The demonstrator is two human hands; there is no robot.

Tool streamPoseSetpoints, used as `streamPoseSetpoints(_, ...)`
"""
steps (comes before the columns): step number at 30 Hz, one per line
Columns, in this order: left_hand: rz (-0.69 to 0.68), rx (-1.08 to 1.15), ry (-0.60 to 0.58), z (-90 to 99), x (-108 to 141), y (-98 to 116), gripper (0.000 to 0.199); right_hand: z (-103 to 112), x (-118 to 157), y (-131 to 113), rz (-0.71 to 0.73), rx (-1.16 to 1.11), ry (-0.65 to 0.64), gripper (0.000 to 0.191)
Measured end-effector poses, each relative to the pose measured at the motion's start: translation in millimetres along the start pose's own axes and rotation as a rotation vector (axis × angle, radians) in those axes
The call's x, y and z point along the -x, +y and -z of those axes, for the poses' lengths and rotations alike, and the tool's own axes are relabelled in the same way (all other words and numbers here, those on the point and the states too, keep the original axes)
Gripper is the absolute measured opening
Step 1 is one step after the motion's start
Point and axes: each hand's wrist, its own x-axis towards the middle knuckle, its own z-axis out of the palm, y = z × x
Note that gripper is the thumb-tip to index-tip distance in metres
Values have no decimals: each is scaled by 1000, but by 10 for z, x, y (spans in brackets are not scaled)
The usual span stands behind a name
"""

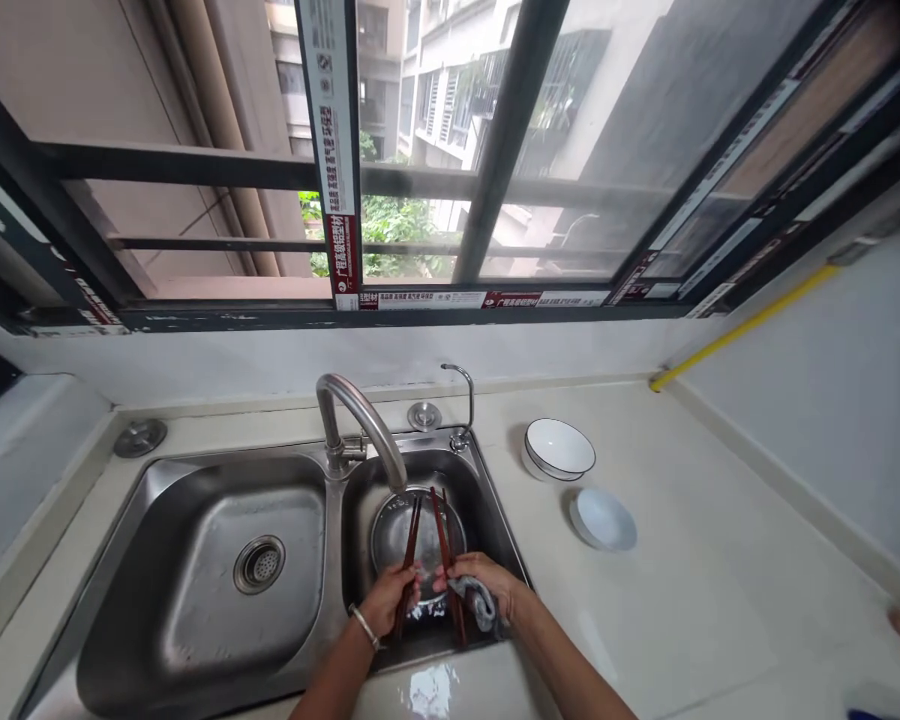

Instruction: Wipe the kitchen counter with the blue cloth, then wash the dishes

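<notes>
Over the right sink basin, my left hand (391, 600) is closed around dark reddish chopsticks (414, 530) that point up and away. My right hand (487, 578) grips more reddish chopsticks (440, 525) together with a grey cloth (483, 606), which hangs below the fingers. The two bundles are apart and tilted slightly toward each other at the top. Beneath them a round metal bowl (385, 540) lies in the right basin (357, 520). The curved faucet (367, 415) ends just above the bowl's far side.
The left basin (217, 530) has a drain strainer. On the counter (690, 560) to the right stand white bowls with a dark rim (561, 447) and a pale blue bowl (604, 519). A thin curved spout (470, 400) and a metal drain plug (424, 416) are behind the right basin.
</notes>
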Motion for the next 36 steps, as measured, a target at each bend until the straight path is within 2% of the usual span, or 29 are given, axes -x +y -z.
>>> streamPoseSetpoints(5,-40,206,-17,-48,300,105,41,-154,160,31,31,-82,103,28)
streamPoseSetpoints(11,-177,217,-30,-112,583,131,63,-280,338,-30,235,-149,-53,29)
streamPoseSetpoints(14,-207,178,-57,-102,706,160,70,-299,475,-100,293,-148,-54,37)
streamPoseSetpoints(17,-203,180,-80,-68,825,213,67,-312,613,-143,335,-106,-57,47)
streamPoseSetpoints(21,-116,268,-102,-23,961,308,66,-324,746,-163,392,-36,-61,57)
streamPoseSetpoints(26,-32,391,-151,-25,1120,462,54,-338,867,-198,433,104,-53,56)
streamPoseSetpoints(30,57,456,-183,-59,1192,554,48,-332,941,-227,586,252,25,53)
streamPoseSetpoints(33,-3,389,-116,-112,1171,534,48,-328,966,-250,674,365,130,52)
streamPoseSetpoints(36,-135,304,-18,-206,1126,437,51,-380,949,-251,547,262,101,52)
